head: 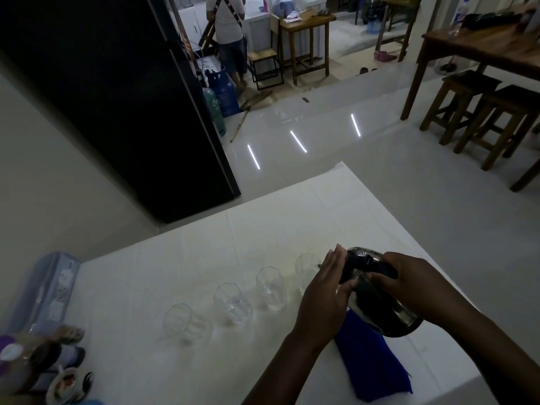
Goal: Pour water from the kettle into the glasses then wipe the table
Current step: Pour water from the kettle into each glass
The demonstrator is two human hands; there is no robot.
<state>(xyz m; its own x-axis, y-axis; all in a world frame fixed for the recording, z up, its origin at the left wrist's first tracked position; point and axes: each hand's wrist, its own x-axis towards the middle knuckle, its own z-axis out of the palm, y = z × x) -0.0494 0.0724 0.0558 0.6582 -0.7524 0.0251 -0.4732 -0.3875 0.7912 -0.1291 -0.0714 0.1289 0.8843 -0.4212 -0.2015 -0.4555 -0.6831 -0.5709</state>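
Note:
A dark shiny kettle (380,305) is tilted to the left over the white table (175,258), its spout toward the rightmost glass (306,266). My right hand (409,283) grips its black handle. My left hand (324,290) rests flat against the kettle's lid and side, fingers straight. Several clear glasses stand in a diagonal row: one at the left (182,321), one further right (230,302), another (270,287) beside the rightmost. A blue cloth (371,363) lies on the table under my left forearm and the kettle.
A blue-lidded box (41,293) and small jars and bowls (58,378) crowd the table's left edge. A black fridge (117,97) stands beyond the table. Wooden stools (482,112) and a table are at the right. A person (228,33) stands far back.

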